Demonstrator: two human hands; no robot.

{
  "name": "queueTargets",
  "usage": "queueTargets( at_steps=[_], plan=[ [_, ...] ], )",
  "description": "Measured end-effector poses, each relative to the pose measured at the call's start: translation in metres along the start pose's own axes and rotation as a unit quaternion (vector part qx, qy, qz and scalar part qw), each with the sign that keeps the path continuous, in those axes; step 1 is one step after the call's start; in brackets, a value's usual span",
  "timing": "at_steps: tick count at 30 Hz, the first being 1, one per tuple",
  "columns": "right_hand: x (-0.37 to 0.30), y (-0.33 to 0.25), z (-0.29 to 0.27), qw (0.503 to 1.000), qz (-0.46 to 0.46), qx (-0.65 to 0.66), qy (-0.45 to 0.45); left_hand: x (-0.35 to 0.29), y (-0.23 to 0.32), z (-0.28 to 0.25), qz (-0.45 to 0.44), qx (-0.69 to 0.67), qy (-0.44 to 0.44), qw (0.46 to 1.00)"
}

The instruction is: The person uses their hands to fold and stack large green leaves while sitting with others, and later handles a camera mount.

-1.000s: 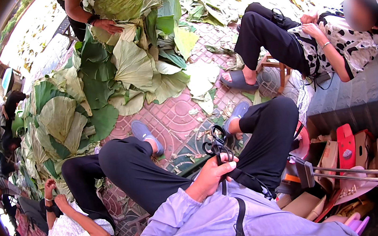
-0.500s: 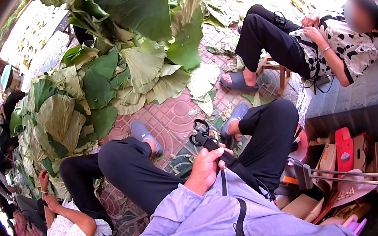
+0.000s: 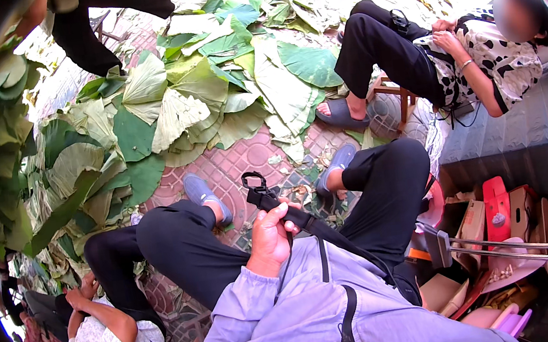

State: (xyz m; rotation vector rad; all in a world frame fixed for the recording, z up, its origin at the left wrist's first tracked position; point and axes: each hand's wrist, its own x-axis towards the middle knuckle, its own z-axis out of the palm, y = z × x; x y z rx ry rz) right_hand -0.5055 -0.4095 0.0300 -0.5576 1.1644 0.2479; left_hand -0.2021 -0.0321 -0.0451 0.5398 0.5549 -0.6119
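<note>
My left hand (image 3: 270, 236) is closed round a black strap (image 3: 304, 220) in front of my lap, with the thumb lying along it. At the strap's far end, black plastic loops (image 3: 255, 181) stick out past my fingers. From there the strap runs down to the right, across my lilac jacket (image 3: 272, 321) to my hip. My right hand is not in view. Between my knees, in dark trousers, the patterned red paving (image 3: 231, 159) shows.
Large green leaves (image 3: 197, 98) lie heaped ahead and left; a person in dark trousers (image 3: 82, 30) stands behind the heap. One seated person (image 3: 480, 64) is at right, another (image 3: 103, 339) at left. Cartons (image 3: 473, 228) and metal rails (image 3: 502, 249) are by my right side.
My left hand and the strap have moved a little left. The bunch of leaves hanging over the heap has swung to the far left, and the standing person's legs now show.
</note>
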Motion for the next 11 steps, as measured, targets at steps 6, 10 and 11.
queueTargets(
  at_steps=[6,10,11],
  plan=[
    [0.008,0.037,-0.023,1.0,0.012,0.023,-0.001,-0.003,0.008,-0.003,0.022,-0.001,0.012,1.0],
    [0.019,0.033,-0.059,0.995,0.032,0.021,-0.095,-0.01,0.012,-0.001,0.026,0.001,0.014,1.0],
    [0.02,0.033,-0.06,0.995,0.034,0.02,-0.096,-0.011,0.015,-0.001,0.03,0.005,0.014,0.999]
  ],
)
